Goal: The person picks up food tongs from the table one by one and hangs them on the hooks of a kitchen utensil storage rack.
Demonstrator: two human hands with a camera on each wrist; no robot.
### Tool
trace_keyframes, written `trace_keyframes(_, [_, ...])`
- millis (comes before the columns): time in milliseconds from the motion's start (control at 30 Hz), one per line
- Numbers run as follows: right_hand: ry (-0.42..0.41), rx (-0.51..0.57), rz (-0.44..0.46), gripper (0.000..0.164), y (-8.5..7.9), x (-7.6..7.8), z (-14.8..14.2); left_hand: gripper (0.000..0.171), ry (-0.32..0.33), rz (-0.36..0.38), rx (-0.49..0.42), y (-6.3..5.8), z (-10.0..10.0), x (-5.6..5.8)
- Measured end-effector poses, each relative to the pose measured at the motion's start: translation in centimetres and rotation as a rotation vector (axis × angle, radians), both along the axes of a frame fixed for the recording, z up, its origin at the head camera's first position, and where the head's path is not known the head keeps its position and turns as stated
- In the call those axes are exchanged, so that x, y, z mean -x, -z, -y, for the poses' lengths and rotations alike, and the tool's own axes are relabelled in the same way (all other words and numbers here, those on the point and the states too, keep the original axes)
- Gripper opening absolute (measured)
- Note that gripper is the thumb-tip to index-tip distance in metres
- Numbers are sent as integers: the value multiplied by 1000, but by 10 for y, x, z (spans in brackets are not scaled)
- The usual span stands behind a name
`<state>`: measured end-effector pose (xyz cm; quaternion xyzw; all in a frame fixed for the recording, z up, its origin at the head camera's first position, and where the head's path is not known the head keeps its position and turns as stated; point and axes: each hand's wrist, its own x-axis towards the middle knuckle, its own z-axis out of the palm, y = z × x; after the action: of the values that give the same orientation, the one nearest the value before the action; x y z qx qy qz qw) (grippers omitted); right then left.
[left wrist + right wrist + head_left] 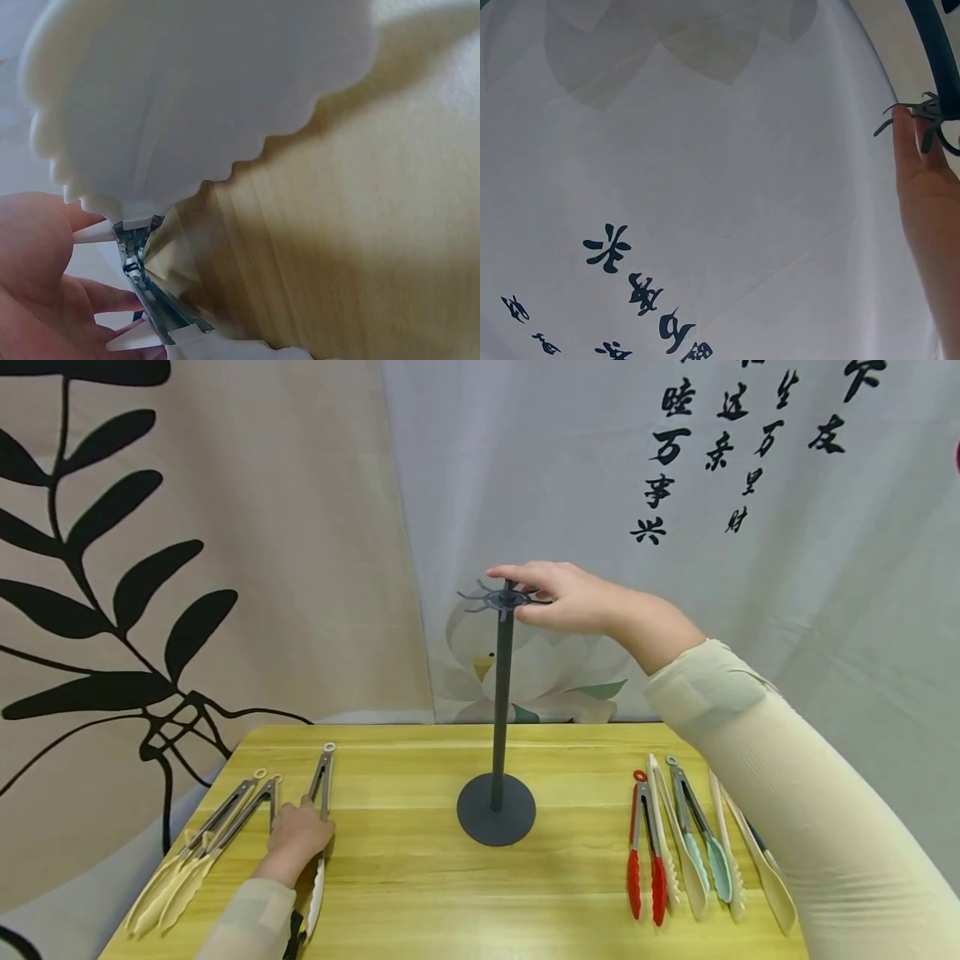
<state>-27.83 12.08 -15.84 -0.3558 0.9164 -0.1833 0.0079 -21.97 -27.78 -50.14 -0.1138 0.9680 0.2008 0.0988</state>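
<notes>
A dark grey utensil stand with a round base rises from the table, its ring of hooks at the top. My right hand is at that ring, fingers over the top and thumb at its side. In the right wrist view the fingers reach up to the hooks. At the left, my left hand grips a pair of metal tongs with white ends lying lengthwise on the table. Close up in the left wrist view, a scalloped white tong head hides part of the scene.
Several cream-tipped tongs lie at the table's left. To the right are red-tipped tongs, teal-tipped tongs and cream-tipped tongs, partly behind my right sleeve. A printed curtain hangs behind the wooden table.
</notes>
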Motion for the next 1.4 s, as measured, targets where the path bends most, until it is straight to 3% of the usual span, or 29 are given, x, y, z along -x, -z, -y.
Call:
trace_keyframes(233, [24, 1, -57, 50, 0, 3, 1, 75, -5, 7, -2, -1, 0, 1])
trace_keyframes(533, [2, -94, -156, 39, 0, 3, 2, 74, 0, 8, 6, -4, 2, 0])
trace_keyframes(833, [-6, 10, -136, 39, 13, 4, 1, 74, 4, -16, 8, 2, 5, 2])
trace_keyframes(1100, [85, 128, -89, 46, 15, 5, 1, 69, 4, -40, 9, 2, 6, 1])
trace_keyframes(1400, [65, 160, -157, 50, 19, 6, -3, 63, 18, -44, 4, -3, 7, 1])
